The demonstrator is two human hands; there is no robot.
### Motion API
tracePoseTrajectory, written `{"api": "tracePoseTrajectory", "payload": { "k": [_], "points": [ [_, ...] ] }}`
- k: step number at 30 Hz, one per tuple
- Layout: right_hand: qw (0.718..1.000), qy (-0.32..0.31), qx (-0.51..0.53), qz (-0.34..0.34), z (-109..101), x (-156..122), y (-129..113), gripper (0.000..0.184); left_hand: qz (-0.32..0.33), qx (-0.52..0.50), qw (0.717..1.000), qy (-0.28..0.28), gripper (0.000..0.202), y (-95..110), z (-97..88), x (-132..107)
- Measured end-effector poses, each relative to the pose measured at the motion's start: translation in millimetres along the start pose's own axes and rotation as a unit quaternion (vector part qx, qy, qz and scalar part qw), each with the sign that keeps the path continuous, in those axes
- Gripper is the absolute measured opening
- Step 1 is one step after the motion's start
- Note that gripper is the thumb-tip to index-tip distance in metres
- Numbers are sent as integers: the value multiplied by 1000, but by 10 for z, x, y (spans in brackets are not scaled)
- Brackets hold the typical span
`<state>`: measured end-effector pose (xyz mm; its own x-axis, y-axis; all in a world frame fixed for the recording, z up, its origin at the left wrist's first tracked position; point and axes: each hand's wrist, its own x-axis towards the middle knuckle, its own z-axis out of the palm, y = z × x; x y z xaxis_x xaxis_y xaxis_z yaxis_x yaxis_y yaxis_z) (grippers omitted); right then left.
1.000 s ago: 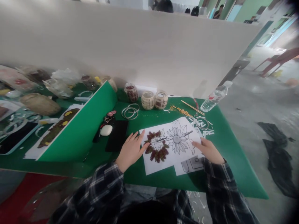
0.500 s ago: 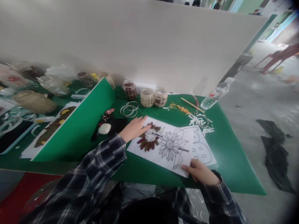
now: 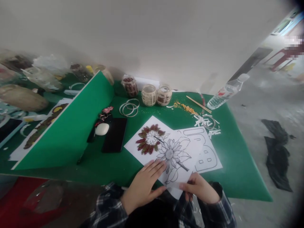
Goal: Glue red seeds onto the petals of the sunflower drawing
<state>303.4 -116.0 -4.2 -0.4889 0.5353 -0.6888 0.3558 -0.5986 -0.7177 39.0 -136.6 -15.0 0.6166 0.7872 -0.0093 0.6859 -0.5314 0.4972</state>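
Observation:
A white sheet of paper (image 3: 133,144) with a printed outline of two flowers lies turned at an angle near the table's front edge. Dark red and green bits cover the petals of the upper-left flower; the other flower is bare line drawing. My left hand (image 3: 148,183) rests on the sheet's lower left part, fingers stretched out. At the lower right corner, my right hand (image 3: 200,188) pinches the paper between thumb and fingers, and that corner overhangs the table edge. A second sheet with outlined letter shapes (image 3: 209,155) lies partly beneath it.
Jars (image 3: 149,95) stand along the wall, beside pale rings (image 3: 129,108). Yellow kernels (image 3: 188,108), wooden sticks (image 3: 199,104), paper strips (image 3: 206,122) and a water bottle (image 3: 224,95) lie or stand at right. A green divider (image 3: 71,129), a white oval object (image 3: 102,129) and a black phone-like slab (image 3: 114,136) are left.
My left hand has moved from the sheet's upper left edge down to its lower part. The flower sheet has turned clockwise and slid toward me, its right corner now past the table edge.

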Motion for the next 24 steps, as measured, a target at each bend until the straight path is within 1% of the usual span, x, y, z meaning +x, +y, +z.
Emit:
{"api": "tracePoseTrajectory", "payload": {
  "k": [2,3,4,6,8,9,10,11,14,16,19,21,24],
  "points": [
    [1000,11,14,-6,-27,-3,-14,65,-4,-15,1000,-17,65,-68,-52,-45],
    [999,33,20,-15,-55,-2,-19,68,-6,-24,999,-22,62,-105,-91,-66],
    [997,68,24,-25,-88,1,-21,70,-6,-31,999,-28,58,-144,-134,-86],
    [984,170,19,-43,-154,7,-21,72,-4,-47,998,-34,53,-226,-212,-118],
    [957,287,3,-34,-195,12,-37,73,-1,-64,997,-34,48,-316,-274,-138],
    [945,325,-6,-23,-201,14,-57,73,3,-71,997,-33,47,-362,-300,-141],
    [941,336,-15,-15,-199,17,-85,72,8,-78,996,-32,45,-409,-324,-139],
    [946,324,-23,-13,-190,19,-117,69,13,-82,996,-29,44,-455,-347,-132],
    [968,245,-32,-37,-143,29,-203,59,20,-78,997,-16,38,-570,-409,-89],
    [974,224,-29,-34,-113,34,-214,59,15,-58,998,-4,35,-622,-441,-62],
    [980,195,-34,-20,-72,33,-167,61,-10,-5,1000,25,35,-662,-453,-52],
    [983,174,-47,-19,-31,28,-127,60,-27,21,998,44,35,-677,-431,-61],
    [986,151,-74,-4,51,20,-101,58,-40,21,997,70,36,-701,-366,-68]
  ]
}}
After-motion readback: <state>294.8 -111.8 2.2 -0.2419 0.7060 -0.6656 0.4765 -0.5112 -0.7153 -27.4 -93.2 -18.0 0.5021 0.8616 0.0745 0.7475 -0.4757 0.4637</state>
